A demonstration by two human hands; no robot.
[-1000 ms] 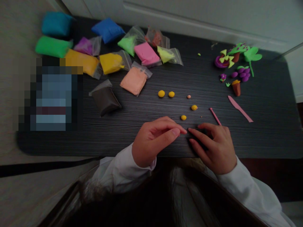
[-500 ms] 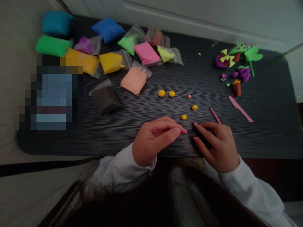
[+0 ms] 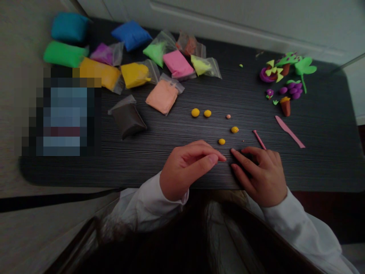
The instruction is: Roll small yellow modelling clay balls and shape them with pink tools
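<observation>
My left hand [image 3: 189, 167] rests on its side at the table's near edge, fingers stretched and a little curved, thumb alongside them; I see nothing held in it. Across a small gap is my right hand [image 3: 259, 173], with index finger and thumb apart and fingertips down on the dark tabletop. Any tiny bit under its index fingertip is too small to make out. Just beyond the hands lies a yellow clay ball [image 3: 221, 141]. A yellow ball with small specks [image 3: 234, 129] sits farther right. A pink stick tool [image 3: 259, 139] lies partly behind my right hand.
Two yellow balls [image 3: 195, 112] and a small peach ball [image 3: 228, 117] lie mid-table. Bagged clay, such as a peach pack [image 3: 162, 96] and a black pack [image 3: 128, 118], fills the left. A pink plastic knife [image 3: 289, 131] and finished clay figures [image 3: 285, 105] are at right.
My right hand has shifted slightly right and away from my left fingertips, its index finger and thumb still apart. My left hand has stayed in place.
</observation>
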